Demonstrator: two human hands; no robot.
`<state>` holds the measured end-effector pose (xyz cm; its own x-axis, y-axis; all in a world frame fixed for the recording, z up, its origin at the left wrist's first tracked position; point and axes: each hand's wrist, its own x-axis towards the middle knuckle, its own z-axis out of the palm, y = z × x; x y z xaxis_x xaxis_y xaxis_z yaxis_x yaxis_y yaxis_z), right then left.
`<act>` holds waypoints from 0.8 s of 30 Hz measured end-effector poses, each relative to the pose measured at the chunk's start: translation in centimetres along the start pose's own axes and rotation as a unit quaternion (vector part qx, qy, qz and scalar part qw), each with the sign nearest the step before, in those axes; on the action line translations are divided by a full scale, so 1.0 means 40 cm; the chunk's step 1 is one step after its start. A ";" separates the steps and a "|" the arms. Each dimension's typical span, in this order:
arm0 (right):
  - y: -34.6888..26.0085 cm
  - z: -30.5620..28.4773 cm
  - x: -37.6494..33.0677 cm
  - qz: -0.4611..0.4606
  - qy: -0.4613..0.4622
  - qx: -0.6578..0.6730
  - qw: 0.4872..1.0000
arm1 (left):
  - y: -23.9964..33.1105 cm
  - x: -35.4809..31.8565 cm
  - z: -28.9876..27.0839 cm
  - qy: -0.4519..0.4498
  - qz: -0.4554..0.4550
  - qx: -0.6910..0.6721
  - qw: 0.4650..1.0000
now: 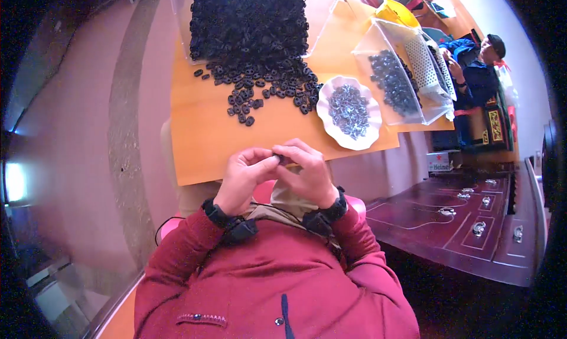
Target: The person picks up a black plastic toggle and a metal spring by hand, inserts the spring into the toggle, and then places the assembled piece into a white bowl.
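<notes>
My left hand (245, 176) and my right hand (308, 172) meet over the table's near edge. Between their fingertips they pinch a small black plastic piece (277, 157), mostly covered by the fingers. Just beyond lies a loose spread of small black oval pieces with holes (250, 82). These spill from a big heap of the same kind (248, 23) in a clear plastic tub. Right of the spread stands a white scalloped dish (325, 116) of small shiny metal parts (349, 111), too small to tell apart.
A clear bin (429, 116) with dark small pieces stands on the table's (204, 153) right side, next to a white perforated basket (420, 55) and a yellow container (397, 13). Another person (472, 61) sits at the far right. A dark red cabinet (449, 221) stands at right.
</notes>
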<state>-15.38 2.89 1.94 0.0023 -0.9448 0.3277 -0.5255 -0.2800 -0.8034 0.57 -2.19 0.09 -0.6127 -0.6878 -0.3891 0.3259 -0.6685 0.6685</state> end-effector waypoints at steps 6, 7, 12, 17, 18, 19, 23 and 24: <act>-0.005 0.006 -0.003 -0.036 0.025 -0.032 0.999 | -0.011 -0.004 0.000 -0.009 0.038 0.027 0.999; -0.005 0.004 -0.003 -0.053 0.022 -0.041 0.998 | -0.014 -0.005 0.000 -0.011 0.040 0.028 0.999; -0.005 0.007 -0.006 -0.079 0.034 -0.067 0.994 | -0.010 -0.012 0.011 -0.007 0.056 0.054 0.997; -0.013 0.007 -0.016 -0.056 0.045 -0.055 0.996 | -0.017 -0.011 0.005 -0.015 0.063 0.081 0.995; -0.013 0.005 -0.019 -0.058 0.047 -0.057 0.996 | -0.020 -0.010 0.004 -0.021 0.061 0.101 0.993; -0.012 0.002 -0.021 -0.056 0.041 -0.050 0.996 | -0.023 -0.009 0.003 -0.023 0.064 0.101 0.993; -0.025 -0.003 -0.027 -0.046 0.057 -0.068 0.995 | -0.024 -0.013 0.014 -0.017 0.070 0.121 0.990; -0.025 -0.012 -0.025 -0.049 0.058 -0.070 0.995 | -0.022 -0.014 0.018 -0.013 0.069 0.130 0.989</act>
<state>-15.27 4.20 2.67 -0.0353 -0.8858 0.4628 -0.6414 -0.3351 -0.6902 0.11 -1.01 0.17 -0.5951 -0.7573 -0.2690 0.2139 -0.4719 0.8553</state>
